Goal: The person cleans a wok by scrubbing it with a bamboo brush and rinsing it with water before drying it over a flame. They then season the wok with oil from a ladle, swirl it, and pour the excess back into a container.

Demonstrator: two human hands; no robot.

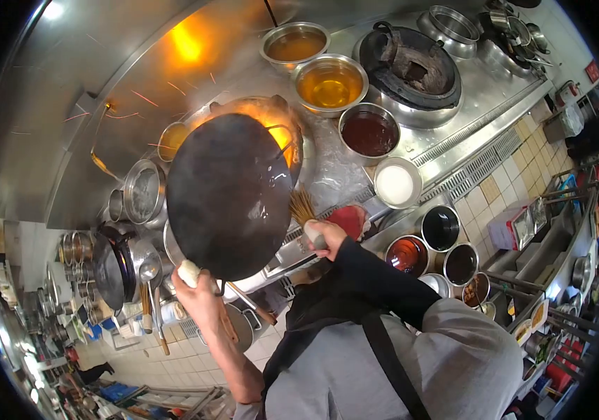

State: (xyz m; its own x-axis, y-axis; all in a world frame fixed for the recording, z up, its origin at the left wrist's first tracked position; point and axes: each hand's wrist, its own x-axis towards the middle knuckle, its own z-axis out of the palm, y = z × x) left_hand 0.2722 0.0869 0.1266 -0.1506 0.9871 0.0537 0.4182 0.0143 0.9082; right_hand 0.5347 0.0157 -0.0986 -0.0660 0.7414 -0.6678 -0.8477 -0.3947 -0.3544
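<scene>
My left hand [201, 297] is closed on the near rim of a large black wok [233, 199], with a white cloth [189, 273] bunched in its grip. The wok is tipped up beside the lit burner [298, 136], and its dark surface looks wet in spots. Around the pale handle of a bamboo wok brush [303, 204], my right hand [330, 238] is shut. The bristles point away from me, close to the wok's right side. A red cloth [348, 220] lies just past my right hand.
Orange flames and flying sparks show behind the wok. Bowls of amber liquid [331, 85], dark red sauce [369, 133] and white powder or liquid [396, 183] line the counter. Sauce pots [441, 227] stand at right. A second wok burner [411, 70] sits at the back.
</scene>
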